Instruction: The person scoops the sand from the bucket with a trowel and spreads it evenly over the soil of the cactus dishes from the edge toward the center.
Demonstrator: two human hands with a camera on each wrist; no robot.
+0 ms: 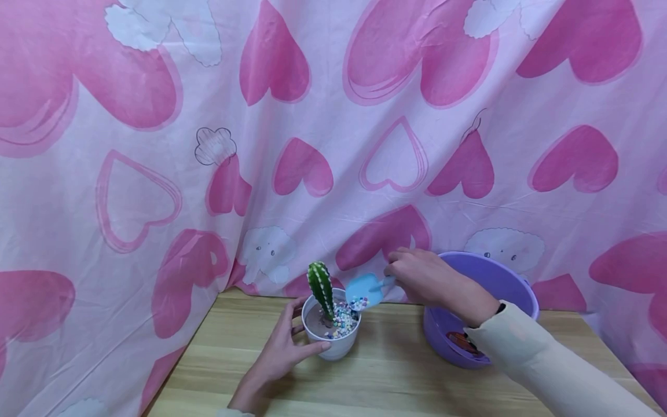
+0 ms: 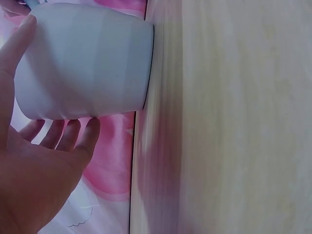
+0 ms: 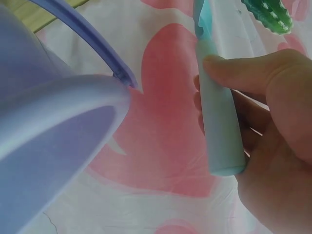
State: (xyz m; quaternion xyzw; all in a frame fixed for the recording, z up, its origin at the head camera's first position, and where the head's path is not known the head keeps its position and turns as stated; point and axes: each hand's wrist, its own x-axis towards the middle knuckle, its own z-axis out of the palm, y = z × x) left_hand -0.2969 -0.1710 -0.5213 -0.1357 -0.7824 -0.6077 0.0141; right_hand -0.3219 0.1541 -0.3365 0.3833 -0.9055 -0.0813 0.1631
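A green cactus (image 1: 321,286) stands in a white flower pot (image 1: 336,349) on the table. Colourful pebbles (image 1: 344,319) lie over the right part of the pot's brown fill. My left hand (image 1: 281,350) holds the pot from the left, thumb at the near side and fingertips against its wall (image 2: 87,63). With my right hand (image 1: 429,281) I grip the pale blue handle (image 3: 222,126) of a small toy shovel (image 1: 366,288). The shovel's blade tips down over the pot's right rim, with some pebbles at its lower edge.
A purple bucket (image 1: 435,336) stands on the right, beneath my right forearm, with a reddish-brown object (image 1: 461,343) inside. Its handle (image 3: 85,36) shows in the right wrist view. The wooden table (image 1: 385,376) meets a pink heart-patterned curtain (image 1: 302,168) at the back and left.
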